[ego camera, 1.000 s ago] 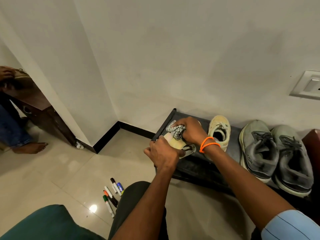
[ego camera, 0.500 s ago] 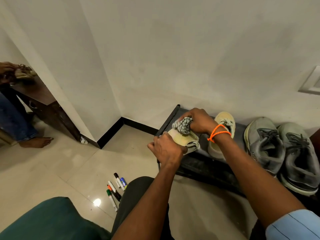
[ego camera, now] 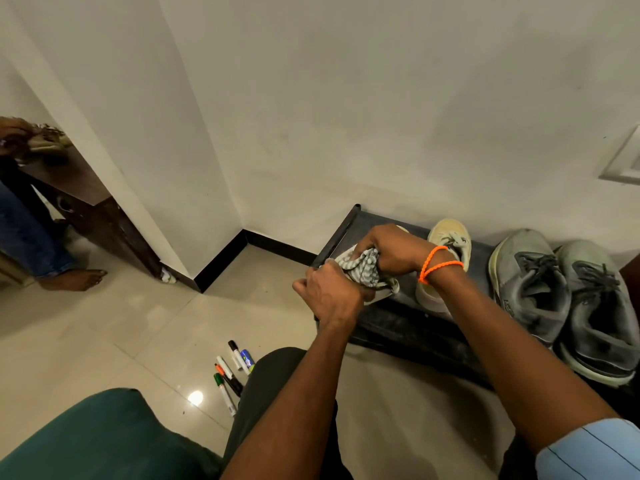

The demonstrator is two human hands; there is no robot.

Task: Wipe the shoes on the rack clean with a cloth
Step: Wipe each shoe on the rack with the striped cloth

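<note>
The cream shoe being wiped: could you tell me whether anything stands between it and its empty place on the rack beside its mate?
Nothing visible does. The left hand holds the cream shoe over the rack while the right hand presses the cloth on it; the shelf beside the other cream shoe looks bare.

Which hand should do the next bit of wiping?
Probably the right hand: it already grips the striped cloth against the cream shoe, while the left hand steadies that shoe.
</note>
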